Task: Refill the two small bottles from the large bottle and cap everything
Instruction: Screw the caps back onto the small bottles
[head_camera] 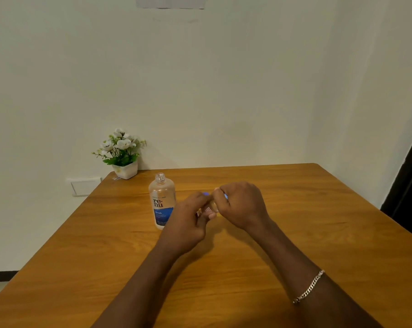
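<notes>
The large clear bottle [162,200] with a blue label stands upright and uncapped on the wooden table [318,221], left of my hands. A small clear bottle [209,209] is between my hands, mostly hidden by fingers. My left hand [189,220] grips its body from the left. My right hand [241,204] is closed over its top, and I cannot see what the fingers pinch there. The second small bottle and any caps are hidden from me.
A white pot of white flowers [122,154] stands at the table's far left corner against the wall. A white wall socket plate [85,186] sits left of the table edge. A dark door frame [411,185] rises at the right.
</notes>
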